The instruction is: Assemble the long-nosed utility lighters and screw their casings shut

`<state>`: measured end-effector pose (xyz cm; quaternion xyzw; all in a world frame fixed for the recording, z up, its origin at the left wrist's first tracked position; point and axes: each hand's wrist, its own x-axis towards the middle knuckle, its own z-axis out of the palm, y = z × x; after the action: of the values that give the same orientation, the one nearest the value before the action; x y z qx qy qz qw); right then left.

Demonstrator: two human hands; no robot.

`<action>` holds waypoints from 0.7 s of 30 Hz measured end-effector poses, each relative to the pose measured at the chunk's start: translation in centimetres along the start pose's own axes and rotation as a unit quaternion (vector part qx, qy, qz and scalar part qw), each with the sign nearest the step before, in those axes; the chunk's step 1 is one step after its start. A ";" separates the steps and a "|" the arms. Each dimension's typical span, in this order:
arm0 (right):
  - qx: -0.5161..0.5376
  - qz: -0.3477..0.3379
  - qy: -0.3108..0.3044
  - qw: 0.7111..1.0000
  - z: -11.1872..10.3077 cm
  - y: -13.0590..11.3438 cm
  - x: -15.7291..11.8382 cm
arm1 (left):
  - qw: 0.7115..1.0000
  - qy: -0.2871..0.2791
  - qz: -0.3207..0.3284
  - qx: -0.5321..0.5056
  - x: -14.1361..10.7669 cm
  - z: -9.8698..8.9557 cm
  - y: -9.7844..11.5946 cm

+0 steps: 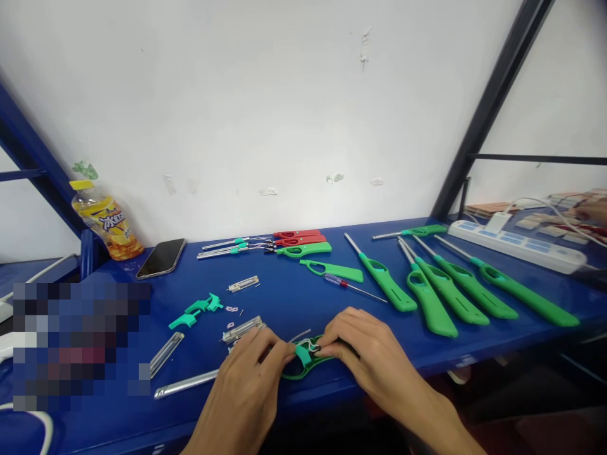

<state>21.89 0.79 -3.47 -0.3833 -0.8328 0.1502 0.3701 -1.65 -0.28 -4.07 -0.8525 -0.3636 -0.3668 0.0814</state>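
Note:
At the front edge of the table lies an opened green long-necked lighter shell (298, 374) with a teal trigger (303, 355) and thin white wires showing inside. My left hand (251, 373) is closed on the lighter beside the trigger, its fingertips at the trigger's left side. The fingers of my right hand (363, 347) pinch a small dark part at the wire ends, over the handle half; its exact kind is hidden. A metal lighter tube (184, 384) reaches out to the left from under my left hand. Clear fuel tanks (241, 330) lie just behind my left hand.
Several assembled green lighters (436, 303) lie on the right. A screwdriver (355, 288) and red lighter halves (298, 239) are behind my hands. Loose teal triggers (196, 309), a phone (162, 258) and a drink bottle (108, 222) lie left. A power strip (516, 245) sits at back right.

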 end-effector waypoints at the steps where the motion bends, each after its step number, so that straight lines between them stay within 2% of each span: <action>1: -0.002 0.001 -0.002 1.000 0.0 0.0 0.0 | 1.000 -0.002 0.004 -0.001 0.1 -0.1 0.0; 8: -0.014 0.004 -0.006 1.000 0.0 -0.1 -0.2 | 1.000 -0.007 -0.001 0.009 0.3 -1.0 -0.2; 21: -0.019 -0.003 0.007 1.000 0.2 -0.1 -0.2 | 1.000 0.009 -0.005 -0.007 -0.1 -0.8 -0.7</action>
<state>21.79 0.57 -3.63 -0.3889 -0.8339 0.1304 0.3692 -2.62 -0.14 -3.65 -0.8478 -0.3647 -0.3772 0.0769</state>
